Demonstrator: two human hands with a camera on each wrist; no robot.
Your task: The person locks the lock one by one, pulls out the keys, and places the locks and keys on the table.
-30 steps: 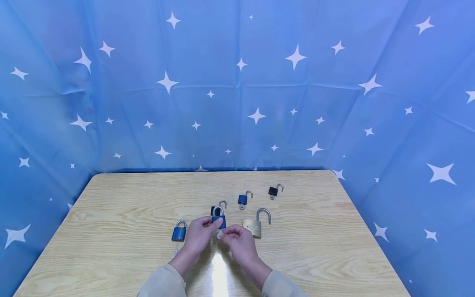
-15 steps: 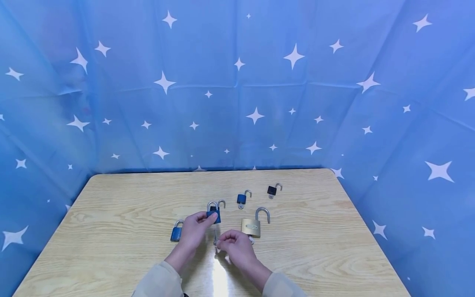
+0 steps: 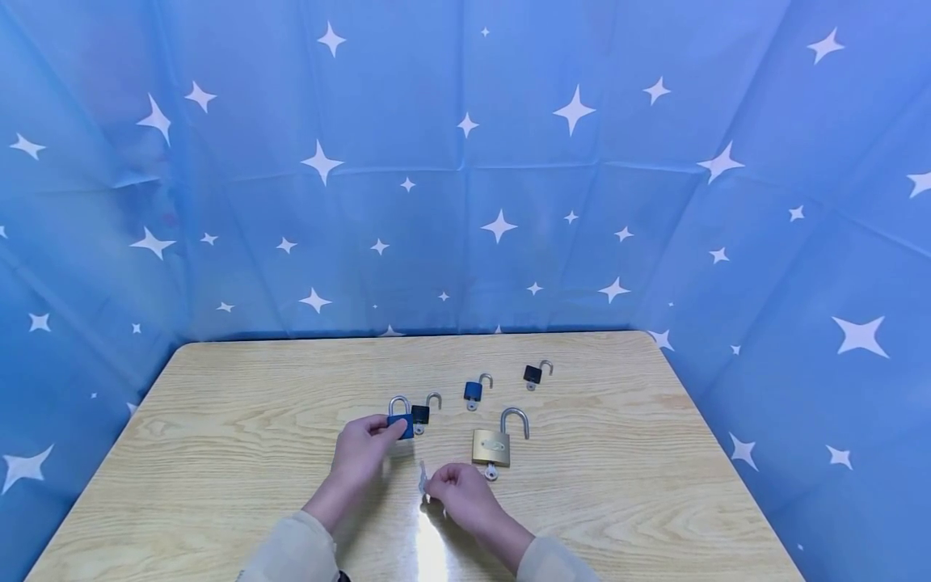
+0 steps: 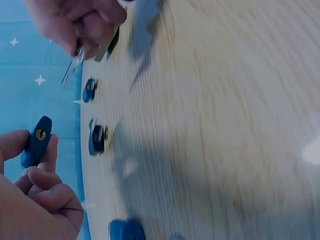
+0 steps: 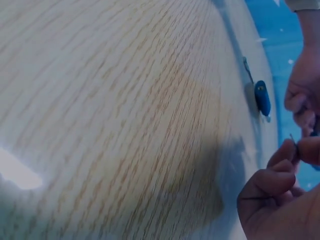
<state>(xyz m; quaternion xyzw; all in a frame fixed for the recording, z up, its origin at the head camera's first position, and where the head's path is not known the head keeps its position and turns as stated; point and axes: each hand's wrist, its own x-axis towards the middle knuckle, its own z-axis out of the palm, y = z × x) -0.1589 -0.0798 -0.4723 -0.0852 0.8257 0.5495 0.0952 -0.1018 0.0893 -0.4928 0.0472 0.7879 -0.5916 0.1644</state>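
A blue padlock (image 3: pixel 400 426), its shackle closed, is pinched upright between thumb and fingers of my left hand (image 3: pixel 358 453). Its keyhole face (image 4: pixel 41 134) shows bare in the left wrist view. To the right and nearer the front edge, my right hand (image 3: pixel 465 495) pinches small silver keys (image 3: pixel 423 478), held apart from the padlock. A second blue padlock (image 5: pixel 262 98) on the table appears in the right wrist view; my left hand and arm hide it in the head view.
Right behind the held padlock lies a black padlock (image 3: pixel 420 414), shackle open. Farther right are a large brass padlock (image 3: pixel 490 448), a small blue one (image 3: pixel 473 391) and another black one (image 3: pixel 532 374), all with open shackles and keys inserted. A starry blue curtain (image 3: pixel 465 202) surrounds the table.
The keys have come out of the blue padlock with my right hand, which moved slightly toward the front edge. My left hand carried the padlock leftward, uncovering the black padlock.
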